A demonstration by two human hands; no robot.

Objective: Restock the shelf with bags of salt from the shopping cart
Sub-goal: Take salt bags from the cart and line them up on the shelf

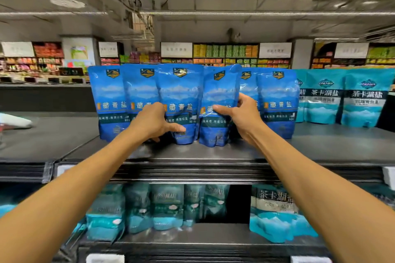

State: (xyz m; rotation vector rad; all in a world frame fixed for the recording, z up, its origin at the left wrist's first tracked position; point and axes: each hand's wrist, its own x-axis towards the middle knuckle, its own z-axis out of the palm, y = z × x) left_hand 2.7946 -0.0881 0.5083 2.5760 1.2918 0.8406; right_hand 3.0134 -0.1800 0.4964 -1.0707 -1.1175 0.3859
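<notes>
While the right hand (239, 114) pinches a tilted blue salt bag (218, 104) to stand it upright on the top shelf (192, 155), the left hand (155, 123), its grip curled on a neighbouring bag (180, 100), steadies the row against toppling.

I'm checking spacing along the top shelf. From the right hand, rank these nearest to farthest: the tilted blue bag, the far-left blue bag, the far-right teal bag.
1. Tilted blue bag: gripped by the right hand, centre.
2. Far-right teal bag: along the shelf's right end.
3. Far-left blue bag: left end of the blue row, slightly farther.
</notes>
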